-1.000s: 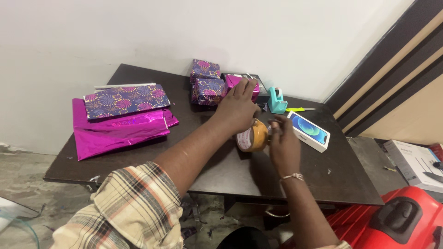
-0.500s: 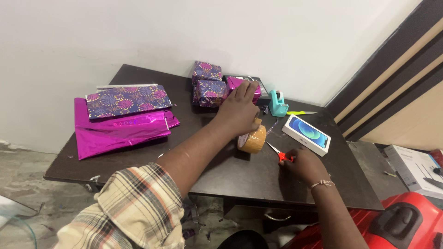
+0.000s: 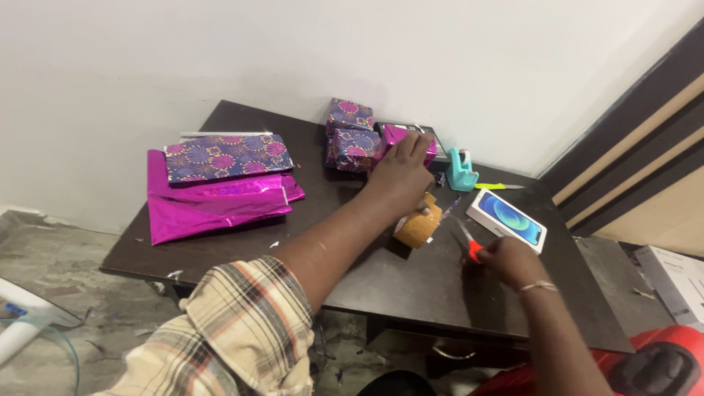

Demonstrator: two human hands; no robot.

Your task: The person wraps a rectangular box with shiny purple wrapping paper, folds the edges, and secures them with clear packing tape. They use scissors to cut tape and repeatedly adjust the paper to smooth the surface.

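Surface: dark wooden table (image 3: 381, 282) against a white wall.
Left hand: left hand (image 3: 400, 176) reaches across, fingers curled down onto the brown tape roll (image 3: 419, 226), holding it on the table.
Right hand: right hand (image 3: 510, 260) closed around the red-handled scissors (image 3: 466, 242), blades pointing toward the roll.
Nearby: white phone box (image 3: 507, 219) just right of the scissors; teal tape dispenser (image 3: 461, 169) behind; wrapped gift boxes (image 3: 352, 136) and magenta wrapping paper (image 3: 213, 205) to the left.

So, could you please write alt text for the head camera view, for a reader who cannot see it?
A person's left hand steadies a brown roll of packing tape on a dark wooden table, while the right hand holds red-handled scissors beside it. Wrapped gift boxes and shiny magenta wrapping paper lie farther back.
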